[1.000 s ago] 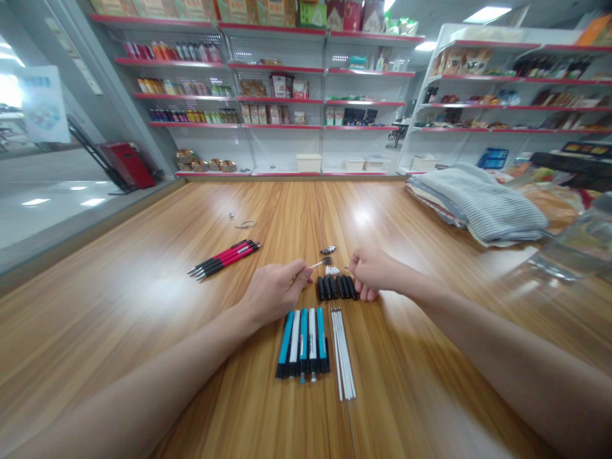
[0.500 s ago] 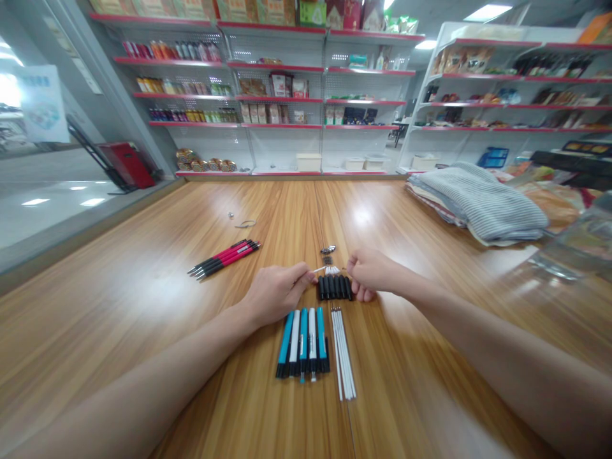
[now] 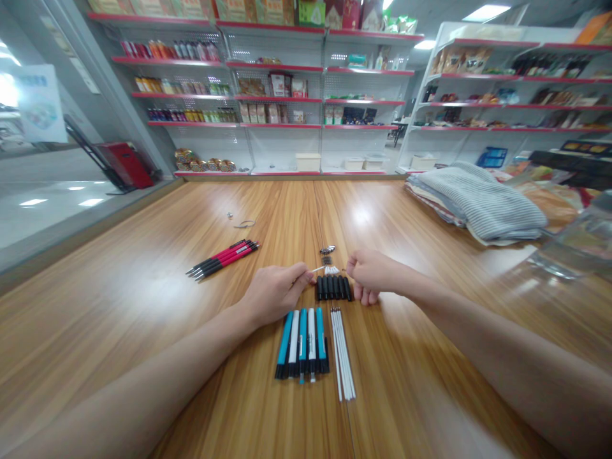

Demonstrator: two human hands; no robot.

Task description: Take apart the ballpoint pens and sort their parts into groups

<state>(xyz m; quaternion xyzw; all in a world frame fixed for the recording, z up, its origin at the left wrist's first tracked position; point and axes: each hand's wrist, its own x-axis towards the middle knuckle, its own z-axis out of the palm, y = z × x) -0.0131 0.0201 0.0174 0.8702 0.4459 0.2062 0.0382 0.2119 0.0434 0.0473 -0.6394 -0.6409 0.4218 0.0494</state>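
Nudged rightward, a thin white plastic tube point(image 3: 318, 269) pinched in the left hand point(image 3: 275, 294) sits just above the row of short black pen barrels point(image 3: 333, 288), steadily held, while the right hand point(image 3: 373, 274) curls closed, perhaps empty

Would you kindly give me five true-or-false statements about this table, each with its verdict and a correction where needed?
1. The left hand pinches a thin white rod. True.
2. The right hand grips a blue-and-white pen. False: the blue-and-white pens lie in a row on the table, nearer the person.
3. The row of short black pen parts lies between the two hands. True.
4. The red-and-black pens lie to the right of the hands. False: they lie to the left of them.
5. The folded striped cloth lies towards the right of the view. True.
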